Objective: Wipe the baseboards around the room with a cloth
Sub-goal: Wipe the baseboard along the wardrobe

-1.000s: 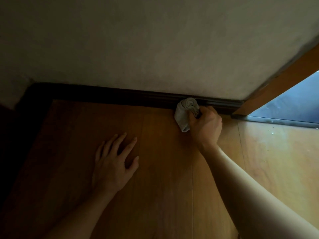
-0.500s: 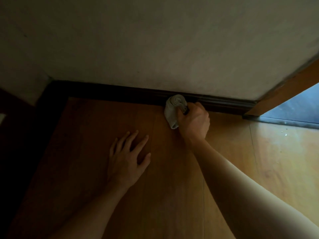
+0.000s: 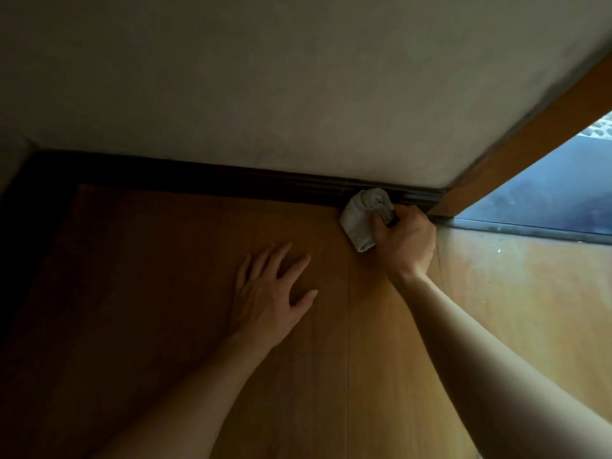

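Note:
A dark baseboard (image 3: 231,183) runs along the foot of the pale wall, from a shadowy corner at the left to a wooden door frame at the right. My right hand (image 3: 405,241) is shut on a bunched grey-white cloth (image 3: 362,215), which is pressed against the baseboard close to its right end. My left hand (image 3: 268,299) lies flat on the wooden floor with its fingers spread, a little left of the cloth and apart from it.
The wooden door frame (image 3: 530,140) slants up at the right, with a metal threshold strip (image 3: 530,230) and a bluish floor beyond it. Small pale specks lie on the wood floor (image 3: 516,293) near the threshold. The left corner is very dark.
My right hand first slid the cloth left along the baseboard, then back right toward the door frame. My left hand has stayed flat on the floor.

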Tool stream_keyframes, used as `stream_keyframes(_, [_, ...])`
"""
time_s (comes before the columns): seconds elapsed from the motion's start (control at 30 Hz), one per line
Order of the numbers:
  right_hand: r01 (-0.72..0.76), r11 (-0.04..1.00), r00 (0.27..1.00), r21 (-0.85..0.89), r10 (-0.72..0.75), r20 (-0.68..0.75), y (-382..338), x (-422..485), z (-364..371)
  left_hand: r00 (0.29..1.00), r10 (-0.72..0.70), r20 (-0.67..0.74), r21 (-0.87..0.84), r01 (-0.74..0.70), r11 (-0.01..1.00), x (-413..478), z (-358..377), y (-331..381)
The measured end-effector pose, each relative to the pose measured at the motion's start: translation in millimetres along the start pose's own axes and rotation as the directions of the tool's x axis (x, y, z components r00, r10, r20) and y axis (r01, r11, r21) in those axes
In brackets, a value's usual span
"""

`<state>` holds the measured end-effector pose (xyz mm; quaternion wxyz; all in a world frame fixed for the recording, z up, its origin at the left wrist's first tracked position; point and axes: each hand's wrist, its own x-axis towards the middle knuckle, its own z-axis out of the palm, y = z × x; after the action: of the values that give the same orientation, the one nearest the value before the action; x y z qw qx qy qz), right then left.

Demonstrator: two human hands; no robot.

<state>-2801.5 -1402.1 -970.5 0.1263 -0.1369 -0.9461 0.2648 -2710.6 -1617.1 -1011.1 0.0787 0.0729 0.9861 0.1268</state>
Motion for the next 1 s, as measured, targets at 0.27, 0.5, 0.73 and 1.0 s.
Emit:
stream_keyframes(0.27, [0.098, 0.993, 0.995, 0.063, -0.099, 0.001, -5, -2, 4, 0.999, -0.019, 0.038, 0.066, 0.016, 0.998, 0, -2, 3])
stream_keyframes(0.5, [0.084, 0.993, 0.996, 0.084, -0.084, -0.002, 4, 3, 2, 0.995, -0.040, 0.096, 0.110, 0.030, 0.994, 1, -5, 9])
stream_keyframes(0.73, [0.034, 0.995, 0.999, 0.098, -0.037, 0.025, 7, 1, 0, 0.985, -0.100, 0.140, 0.101, 0.086, 0.991, 0, -10, 22])
stream_keyframes(1.0, [0.145, 0.985, 0.986, 0.090, -0.151, 0.069, -10, -1, 11, 0.984, -0.104, 0.145, 0.082, 0.093, 0.992, 0, -6, 23])
